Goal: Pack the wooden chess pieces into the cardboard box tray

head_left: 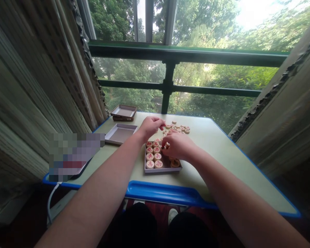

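Round wooden xiangqi pieces with red characters (157,156) stand in rows in the left part of a shallow box (163,170) on the table. My right hand (179,144) is over the right side of this box, fingers pinched round a xiangqi piece (167,145) that is partly hidden. Below that hand, darker-marked pieces (175,163) lie in the box's right side. Beyond the box, my left hand (152,126) is beside a loose group of xiangqi pieces (179,130). Its fingers are curled together, and what they hold, if anything, cannot be made out.
An open shallow tray (121,133) lies left of my left forearm, with stacked brown box parts (124,112) behind it. A blurred-out device with a white cable (51,196) rests at the table's left. A blue trough (162,193) runs along the front edge. Curtains flank the window.
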